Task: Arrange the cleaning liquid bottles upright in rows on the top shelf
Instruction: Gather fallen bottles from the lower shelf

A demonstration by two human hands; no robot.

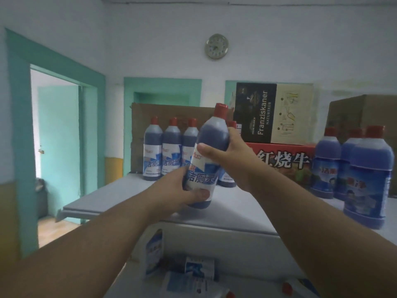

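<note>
I hold a dark-blue cleaning liquid bottle (209,151) with a red cap and white label, tilted slightly, above the white top shelf (120,196). My left hand (182,190) grips its base. My right hand (227,153) wraps its shoulder from the right. Behind it, three matching bottles (170,147) stand upright in a row at the shelf's back, and a fourth (227,179) is mostly hidden by the held one. Three wider blue bottles (354,168) stand at the right.
Cardboard boxes (272,112) and a red carton (283,160) line the wall behind the shelf. Several more bottles (187,274) lie on a lower surface below my arms. A doorway (55,136) opens at the left.
</note>
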